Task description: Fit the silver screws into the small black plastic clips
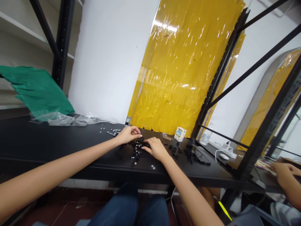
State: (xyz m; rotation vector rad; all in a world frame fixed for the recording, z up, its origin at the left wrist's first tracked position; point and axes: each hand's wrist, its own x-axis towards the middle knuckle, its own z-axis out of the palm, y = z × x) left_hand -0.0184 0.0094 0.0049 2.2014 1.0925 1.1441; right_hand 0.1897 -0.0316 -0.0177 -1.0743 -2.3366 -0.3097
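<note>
My left hand (127,134) and my right hand (155,148) meet over a small black assembly (138,147) on the black table (58,147). The left hand's fingers are pinched together at the assembly's upper edge around a tiny dark part. The right hand's fingers curl down onto the black pieces and press on them. Small silver screws (110,131) lie scattered just left of the left hand, and a few more sit near the table's front edge (152,167).
More black parts (188,152) lie right of my hands, beside a small white carton (180,134). Crumpled clear plastic (68,119) and green cloth (35,89) sit at the far left. A yellow wrapped panel leans on the wall. Another person's hand (285,172) rests at the right.
</note>
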